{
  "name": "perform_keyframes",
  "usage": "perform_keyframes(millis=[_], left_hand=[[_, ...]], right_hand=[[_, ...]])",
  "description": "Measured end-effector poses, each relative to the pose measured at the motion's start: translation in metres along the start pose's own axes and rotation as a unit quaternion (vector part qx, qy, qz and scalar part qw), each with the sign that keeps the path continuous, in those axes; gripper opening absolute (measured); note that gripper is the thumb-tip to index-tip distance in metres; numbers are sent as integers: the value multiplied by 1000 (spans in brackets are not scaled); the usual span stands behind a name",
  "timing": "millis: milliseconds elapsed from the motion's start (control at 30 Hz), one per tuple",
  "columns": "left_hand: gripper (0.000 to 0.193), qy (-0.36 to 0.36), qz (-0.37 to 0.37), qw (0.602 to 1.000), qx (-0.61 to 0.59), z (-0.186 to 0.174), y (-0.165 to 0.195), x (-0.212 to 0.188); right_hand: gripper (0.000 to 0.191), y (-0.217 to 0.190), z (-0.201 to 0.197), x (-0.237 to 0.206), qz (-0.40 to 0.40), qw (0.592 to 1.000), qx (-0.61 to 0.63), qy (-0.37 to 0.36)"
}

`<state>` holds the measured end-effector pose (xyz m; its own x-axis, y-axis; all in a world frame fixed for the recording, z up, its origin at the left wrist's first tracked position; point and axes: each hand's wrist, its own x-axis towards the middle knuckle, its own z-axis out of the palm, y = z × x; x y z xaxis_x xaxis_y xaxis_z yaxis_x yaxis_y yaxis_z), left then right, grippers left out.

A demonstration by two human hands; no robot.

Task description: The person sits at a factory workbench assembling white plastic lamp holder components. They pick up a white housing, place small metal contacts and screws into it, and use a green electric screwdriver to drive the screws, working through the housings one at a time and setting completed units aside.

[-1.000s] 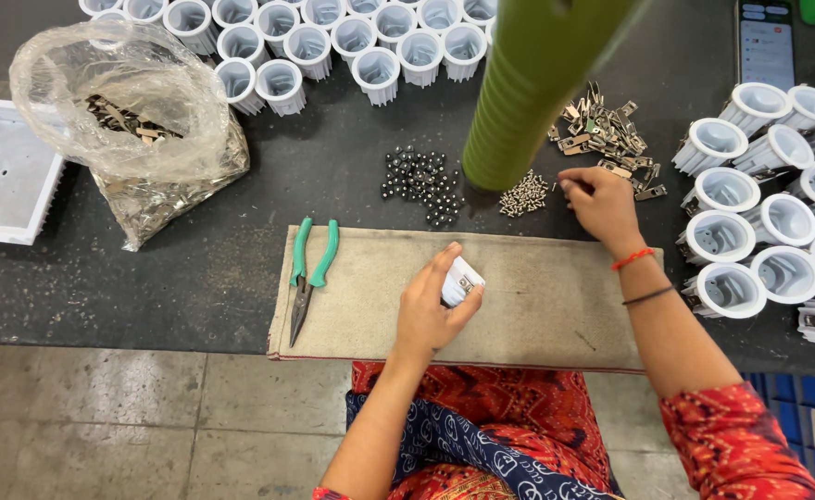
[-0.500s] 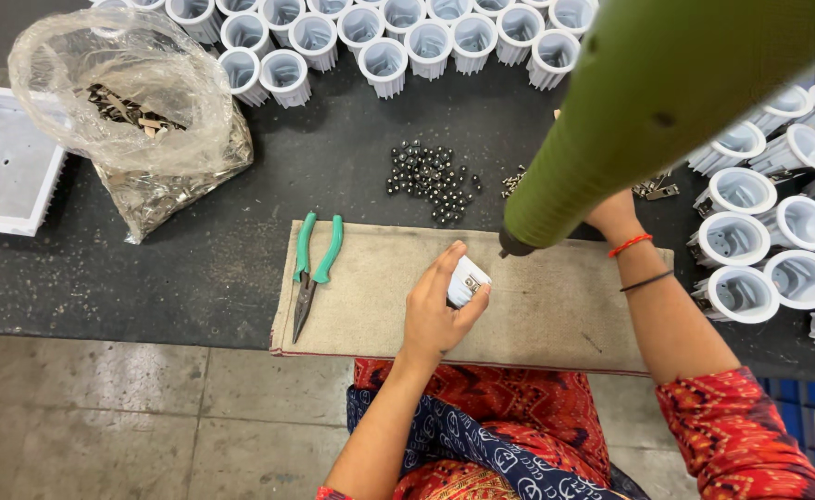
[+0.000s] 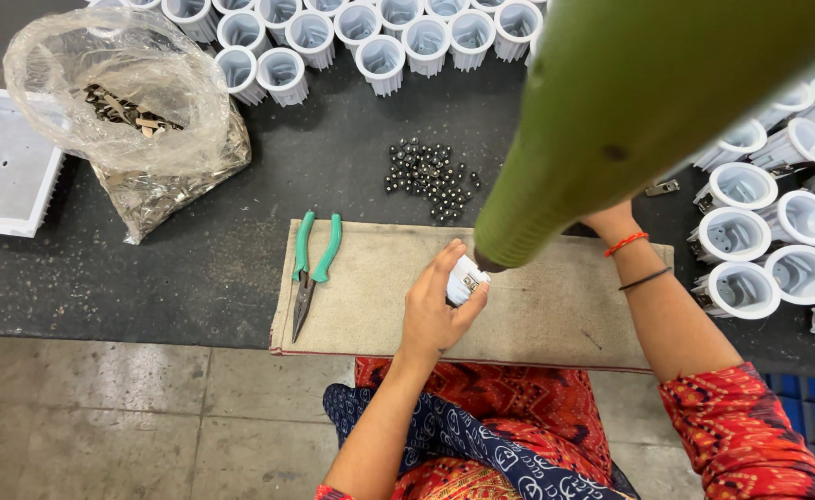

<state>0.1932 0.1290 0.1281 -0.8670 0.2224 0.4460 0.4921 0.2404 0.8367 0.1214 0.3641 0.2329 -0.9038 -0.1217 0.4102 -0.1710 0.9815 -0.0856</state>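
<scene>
My left hand (image 3: pixel 431 310) grips a small white cylindrical housing (image 3: pixel 466 281) over a brown mat (image 3: pixel 556 319) at the table's front edge. A thick green tool (image 3: pixel 630 120) comes down from the upper right, close to the camera, and its tip sits right at the housing. My right hand (image 3: pixel 611 222) is almost wholly hidden behind that tool. Only its wrist shows, with a red and a black band. Whether it holds anything cannot be seen.
Green-handled pliers (image 3: pixel 312 268) lie on the mat's left end. A heap of small black balls (image 3: pixel 431 176) sits behind the mat. Rows of white housings stand at the back (image 3: pixel 380 37) and at the right (image 3: pixel 750 231). A plastic bag of metal parts (image 3: pixel 139 120) and a white tray (image 3: pixel 0 167) are at the left.
The green tool has swung down and forward to the housing in my left hand. My right hand left the small metal pieces and went behind the tool. The left hand tilted the housing up.
</scene>
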Motion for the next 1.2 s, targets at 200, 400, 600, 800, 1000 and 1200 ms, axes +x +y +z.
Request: perform_keyframes(millis=[200,400,600,800,1000,1200], left_hand=[[59,-22,-24,999,-10,-2,2,0],[57,-5,-2,1000,18,0,1,-2],[56,9,-7,1000,15,4,-1,-4],[57,9,2,1000,18,3,-2,-4],[58,7,4,1000,24,3,-5,-2],[63,-9,8,999,36,3,-9,-2]], right_hand=[[34,-11,-9,10,215,966,80,-117],[16,-11,-11,5,176,966,168,-83],[15,-6,-4,-4,168,967,169,-87],[15,-1,6,-3,171,964,181,-97],[11,-22,5,-38,-12,938,346,-34],[18,-63,7,-63,-196,932,301,-39]])
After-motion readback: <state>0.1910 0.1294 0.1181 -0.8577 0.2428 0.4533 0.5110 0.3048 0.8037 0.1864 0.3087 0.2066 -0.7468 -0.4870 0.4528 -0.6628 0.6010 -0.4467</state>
